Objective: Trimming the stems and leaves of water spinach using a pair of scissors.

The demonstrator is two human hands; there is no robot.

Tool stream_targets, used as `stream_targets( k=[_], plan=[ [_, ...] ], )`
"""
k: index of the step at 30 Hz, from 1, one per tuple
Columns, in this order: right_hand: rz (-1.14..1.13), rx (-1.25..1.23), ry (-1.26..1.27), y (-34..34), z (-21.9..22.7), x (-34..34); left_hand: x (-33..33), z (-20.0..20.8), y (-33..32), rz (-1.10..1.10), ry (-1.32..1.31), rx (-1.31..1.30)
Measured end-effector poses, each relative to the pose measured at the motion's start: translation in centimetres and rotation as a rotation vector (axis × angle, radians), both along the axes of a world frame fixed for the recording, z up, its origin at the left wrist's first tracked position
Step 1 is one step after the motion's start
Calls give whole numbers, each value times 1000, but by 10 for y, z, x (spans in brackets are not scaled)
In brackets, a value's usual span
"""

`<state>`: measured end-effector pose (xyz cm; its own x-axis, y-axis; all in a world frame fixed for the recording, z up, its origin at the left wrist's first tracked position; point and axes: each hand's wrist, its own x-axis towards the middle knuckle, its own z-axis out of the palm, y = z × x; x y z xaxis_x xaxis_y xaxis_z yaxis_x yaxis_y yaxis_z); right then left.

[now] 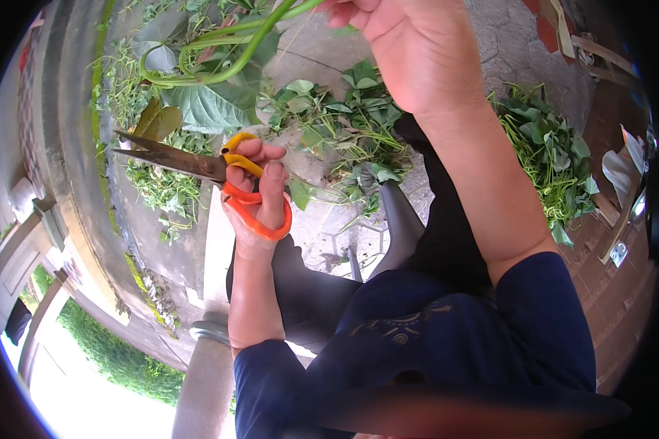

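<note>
My left hand (260,186) has its thumb and fingers through the loops of a pair of scissors (190,162) with yellow and orange handles. The dark blades point left and are slightly parted. At the top edge my right hand (410,51) is closed on the end of a long green stem (260,36), which bends down to the left. Its fingertips are partly cut off by the picture's edge. A broad green leaf (211,108) hangs below the looped stems, above the scissors. The blades are not touching the stem.
Leafy green cuttings (344,121) lie on the paving between my legs and hands. Another heap of leafy stems (545,150) lies at the right, beyond my right forearm. More greenery (165,183) spreads along the mossy edge at the left. A grey post (209,366) stands at lower left.
</note>
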<state>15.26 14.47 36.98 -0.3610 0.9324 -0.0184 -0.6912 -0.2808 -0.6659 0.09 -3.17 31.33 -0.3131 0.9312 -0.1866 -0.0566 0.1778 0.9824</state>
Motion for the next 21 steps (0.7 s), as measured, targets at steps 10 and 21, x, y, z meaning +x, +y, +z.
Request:
stream_targets(
  k=[10, 21],
  plan=[
    [-3, 192, -99, 2, -18, -2, 2, 12, 15, 209, 74, 49],
    [159, 117, -107, -17, -27, -18, -1, 23, 36, 344, -16, 145]
  ],
)
